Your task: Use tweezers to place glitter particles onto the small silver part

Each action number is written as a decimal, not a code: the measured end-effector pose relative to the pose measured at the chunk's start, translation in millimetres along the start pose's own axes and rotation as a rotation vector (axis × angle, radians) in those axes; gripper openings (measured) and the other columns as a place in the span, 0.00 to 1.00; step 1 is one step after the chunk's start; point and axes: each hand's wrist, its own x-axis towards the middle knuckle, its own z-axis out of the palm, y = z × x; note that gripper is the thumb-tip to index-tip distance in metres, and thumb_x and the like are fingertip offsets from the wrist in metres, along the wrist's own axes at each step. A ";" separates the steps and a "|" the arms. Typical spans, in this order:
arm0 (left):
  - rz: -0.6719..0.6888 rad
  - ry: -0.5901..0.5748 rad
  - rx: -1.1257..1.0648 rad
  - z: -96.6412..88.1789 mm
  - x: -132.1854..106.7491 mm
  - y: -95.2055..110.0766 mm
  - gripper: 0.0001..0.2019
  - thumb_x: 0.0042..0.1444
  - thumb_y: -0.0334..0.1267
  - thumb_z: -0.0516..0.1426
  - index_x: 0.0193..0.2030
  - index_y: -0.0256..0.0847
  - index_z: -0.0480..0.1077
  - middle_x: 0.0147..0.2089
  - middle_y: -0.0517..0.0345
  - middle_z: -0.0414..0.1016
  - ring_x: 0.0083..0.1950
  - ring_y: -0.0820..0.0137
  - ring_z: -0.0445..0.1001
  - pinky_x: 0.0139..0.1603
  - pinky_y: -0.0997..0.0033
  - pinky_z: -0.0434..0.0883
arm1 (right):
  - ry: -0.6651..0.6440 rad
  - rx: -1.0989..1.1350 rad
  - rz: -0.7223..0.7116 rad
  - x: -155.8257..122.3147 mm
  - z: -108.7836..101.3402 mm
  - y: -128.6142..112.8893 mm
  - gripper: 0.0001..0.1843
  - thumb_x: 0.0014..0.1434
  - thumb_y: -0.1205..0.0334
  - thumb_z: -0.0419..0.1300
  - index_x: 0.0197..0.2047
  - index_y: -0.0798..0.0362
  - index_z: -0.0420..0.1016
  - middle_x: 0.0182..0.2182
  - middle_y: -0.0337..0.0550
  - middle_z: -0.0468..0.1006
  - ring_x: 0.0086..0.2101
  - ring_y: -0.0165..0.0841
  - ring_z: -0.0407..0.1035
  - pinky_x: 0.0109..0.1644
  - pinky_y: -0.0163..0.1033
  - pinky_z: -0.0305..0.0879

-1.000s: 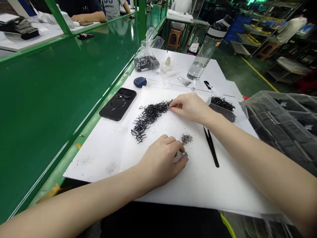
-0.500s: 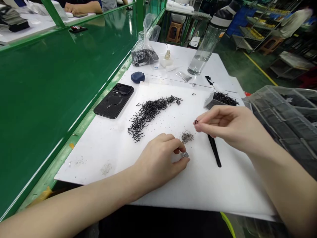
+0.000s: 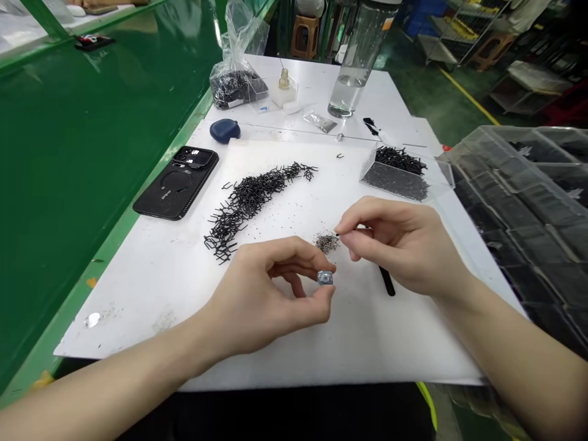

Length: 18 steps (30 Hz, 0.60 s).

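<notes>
Watching my left hand (image 3: pixel 257 300) clamp a small metal block (image 3: pixel 325 278), my right hand (image 3: pixel 407 248) pinching a dark bit (image 3: pixel 337 233) that a slack grip might drop among the specks (image 3: pixel 325 243).

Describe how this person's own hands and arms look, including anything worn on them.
The left hand and right hand are ungloved, with no rings visible. The left forearm and right forearm are bare where they show: no sleeve, watch, bracelet, cable or marking is visible.

Small block (image 3: pixel 325 278) prob. shiny metal – phone case (image 3: pixel 176 182) matt, w/ texture.
</notes>
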 end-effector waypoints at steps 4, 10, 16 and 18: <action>-0.178 -0.046 -0.275 -2.4 4.3 -0.4 0.09 0.51 0.25 0.67 0.39 0.38 0.81 0.37 0.58 0.87 0.39 0.70 0.86 0.43 0.80 0.82 | -0.034 0.035 -0.114 -2.7 -0.3 -0.1 0.11 0.59 0.70 0.68 0.41 0.43 0.85 0.38 0.40 0.81 0.38 0.34 0.76 0.39 0.41 0.76; -0.264 -0.056 -0.477 -7.7 9.1 -7.8 0.10 0.53 0.32 0.71 0.43 0.46 0.85 0.40 0.61 0.88 0.45 0.70 0.86 0.49 0.81 0.81 | 0.023 -0.047 -0.331 -6.4 4.0 -0.5 0.21 0.57 0.80 0.67 0.46 0.44 0.86 0.38 0.37 0.85 0.37 0.33 0.79 0.40 0.40 0.78; -0.301 -0.065 -0.585 -11.5 10.0 -10.9 0.14 0.53 0.34 0.72 0.47 0.47 0.83 0.41 0.61 0.88 0.44 0.70 0.86 0.48 0.79 0.82 | 0.192 -0.211 -0.364 -12.4 13.9 -8.7 0.21 0.53 0.81 0.69 0.44 0.45 0.86 0.36 0.33 0.87 0.33 0.31 0.81 0.35 0.36 0.81; -0.325 -0.059 -0.611 -12.4 10.6 -9.3 0.15 0.51 0.32 0.73 0.47 0.45 0.82 0.39 0.61 0.87 0.41 0.71 0.86 0.45 0.79 0.83 | 0.218 -0.297 -0.363 -14.7 15.6 -12.4 0.20 0.52 0.80 0.69 0.40 0.45 0.85 0.34 0.31 0.87 0.28 0.28 0.78 0.31 0.33 0.80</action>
